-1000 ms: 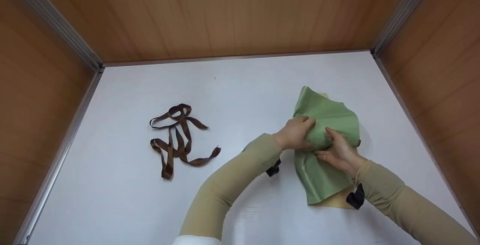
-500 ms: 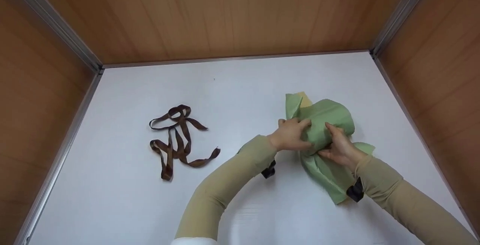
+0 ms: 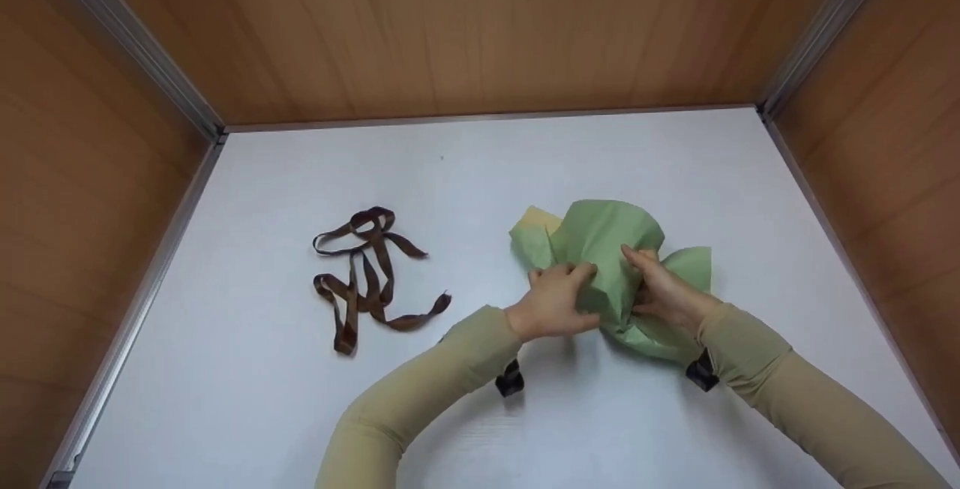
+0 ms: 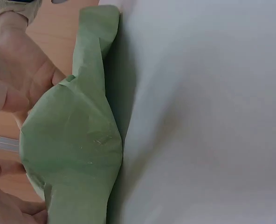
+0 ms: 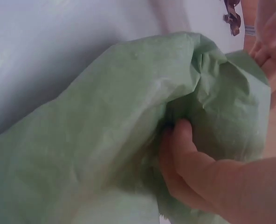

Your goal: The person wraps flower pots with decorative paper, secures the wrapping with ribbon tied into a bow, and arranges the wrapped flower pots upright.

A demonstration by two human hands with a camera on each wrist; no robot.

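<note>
Green wrapping paper (image 3: pixel 609 241) with a yellowish layer (image 3: pixel 541 217) at one corner is gathered into a rounded bundle on the right of the white table. What it wraps is hidden. My right hand (image 3: pixel 671 295) grips the bundle from its right side, thumb on top and the other fingers tucked into a fold. In the right wrist view, those fingers (image 5: pixel 184 144) reach into the crease. At the bundle's left my left hand (image 3: pixel 553 301) is spread, fingertips touching the paper and thumb stretched out along its lower edge.
A long brown ribbon (image 3: pixel 380 264) lies in loose loops on the white table (image 3: pixel 465 174), left of the hands. Wooden panels (image 3: pixel 487 31) with metal edging close off the back and both sides.
The bundle has turned and shifted left and nearer, its lower flap swinging to the right. Both hands moved with it, and the left hand's fingers have spread. The ribbon lies as before.
</note>
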